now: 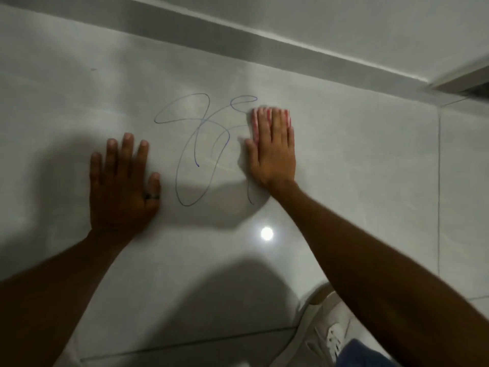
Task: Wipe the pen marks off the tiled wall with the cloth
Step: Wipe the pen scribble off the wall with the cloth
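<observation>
- Your right hand (274, 152) lies flat, fingers together, at the centre right of the frame, pressing the cloth (270, 115) against the wall (370, 160). Only a red-and-white striped edge of it shows past your fingertips; the rest is hidden under your palm.
- Your left hand (123, 181) is spread open and empty, flat on the tile at the centre left, and seems to be bracing you.
- The pen marks (195, 144) run as blue loops across the middle of the frame, between your two hands. The lines nearest your right hand look fainter, while the big loops look untouched.
- You appear to be at an early stage of the wiping, working in from the right edge of the scribble.
- Next, the job calls for firm strokes leftward and downward across the loops, keeping the cloth flat under your palm.
- Watch for smearing; a fresh fold of cloth may help.
</observation>
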